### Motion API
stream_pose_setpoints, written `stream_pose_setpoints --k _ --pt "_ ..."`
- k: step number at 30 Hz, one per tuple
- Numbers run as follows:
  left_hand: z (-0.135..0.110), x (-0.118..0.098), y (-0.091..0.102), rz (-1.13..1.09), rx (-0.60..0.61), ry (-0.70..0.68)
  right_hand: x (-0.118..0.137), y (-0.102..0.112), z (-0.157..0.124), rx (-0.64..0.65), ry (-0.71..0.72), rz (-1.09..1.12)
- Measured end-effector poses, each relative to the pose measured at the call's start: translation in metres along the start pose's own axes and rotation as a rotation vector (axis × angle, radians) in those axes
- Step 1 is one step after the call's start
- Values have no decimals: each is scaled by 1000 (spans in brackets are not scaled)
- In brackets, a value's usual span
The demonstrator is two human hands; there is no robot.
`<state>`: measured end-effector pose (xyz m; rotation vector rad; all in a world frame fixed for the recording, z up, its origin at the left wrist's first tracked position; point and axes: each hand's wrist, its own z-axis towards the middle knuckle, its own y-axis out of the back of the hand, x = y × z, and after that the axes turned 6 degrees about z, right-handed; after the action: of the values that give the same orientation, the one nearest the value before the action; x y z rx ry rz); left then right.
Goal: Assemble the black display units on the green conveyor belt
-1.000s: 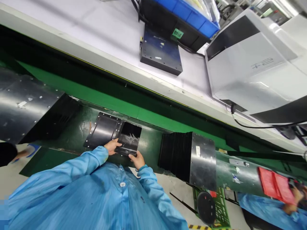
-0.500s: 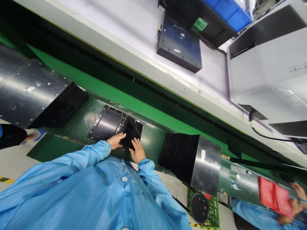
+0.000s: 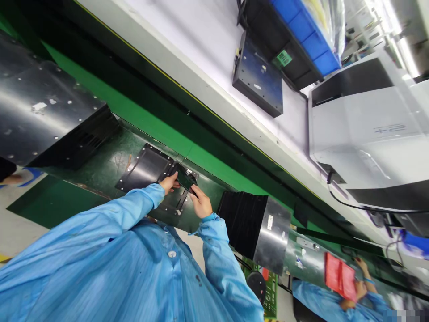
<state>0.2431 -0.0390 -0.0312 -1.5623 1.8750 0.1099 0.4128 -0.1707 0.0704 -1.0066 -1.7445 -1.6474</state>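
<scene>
Together, left hand [image 3: 169,183] and right hand [image 3: 201,202] pinch a small dark panel [image 3: 186,177] (by its edges), just over a riveted black plate [image 3: 145,167], on a green work surface [image 3: 100,161], white bench [image 3: 187,40] beyond, grey machine [image 3: 362,134] further along.

Open dark green panel [image 3: 214,193] on my right: my right hand [image 3: 202,202] has room there, up to the black pleated bellows [image 3: 241,219]! Under my left hand [image 3: 169,182], the riveted black plate [image 3: 142,167]; beyond the small black piece [image 3: 185,177], the green-painted wall [image 3: 150,129] blocks the way.
</scene>
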Motion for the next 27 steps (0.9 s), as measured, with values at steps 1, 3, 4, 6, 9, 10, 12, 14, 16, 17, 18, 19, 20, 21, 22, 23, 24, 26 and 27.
stream_pose_setpoints --k 1,3,4,6,9,10,12,14,16,17,18,19,20,21,22,23,24,26,27 --pt "-2 -1 1 -2 23 55 -1 -2 -2 8 -3 -16" --pt "-9 -3 7 -49 89 147 -5 -12 -11 49 1 -69" --pt "-14 -3 12 -92 138 175 -8 -18 -16 80 4 -103" --pt "-25 -1 23 -179 229 218 -14 -35 -28 142 -3 -181" --pt "-37 5 37 -205 276 277 -20 -63 -42 180 -51 -303" --pt "-40 7 40 -186 274 299 -21 -71 -44 182 -67 -337" --pt "-42 11 44 -110 264 331 -22 -83 -47 182 -92 -384" --pt "-41 14 45 65 178 312 -23 -91 -47 178 -107 -409" --pt "-41 17 45 280 27 238 -26 -96 -46 175 -112 -423" --pt "-41 18 47 369 -47 191 -29 -98 -45 177 -109 -428" --pt "-42 20 48 426 -111 144 -32 -100 -45 179 -102 -431" --pt "-44 21 51 472 -165 92 -36 -102 -44 180 -93 -432" --pt "-46 22 55 535 -214 33 -40 -104 -42 180 -86 -432" --pt "-49 24 59 637 -266 -33 -45 -107 -41 178 -84 -427" --pt "-51 26 63 769 -310 -97 -50 -110 -40 173 -88 -419" --pt "-54 28 67 917 -339 -155 -56 -113 -39 170 -96 -407" --pt "-57 31 71 1061 -352 -202 -60 -116 -38 168 -104 -392" --pt "-61 37 78 1265 -337 -252 -67 -122 -39 171 -121 -367" --pt "-63 40 80 1326 -324 -267 -68 -125 -40 176 -130 -359"
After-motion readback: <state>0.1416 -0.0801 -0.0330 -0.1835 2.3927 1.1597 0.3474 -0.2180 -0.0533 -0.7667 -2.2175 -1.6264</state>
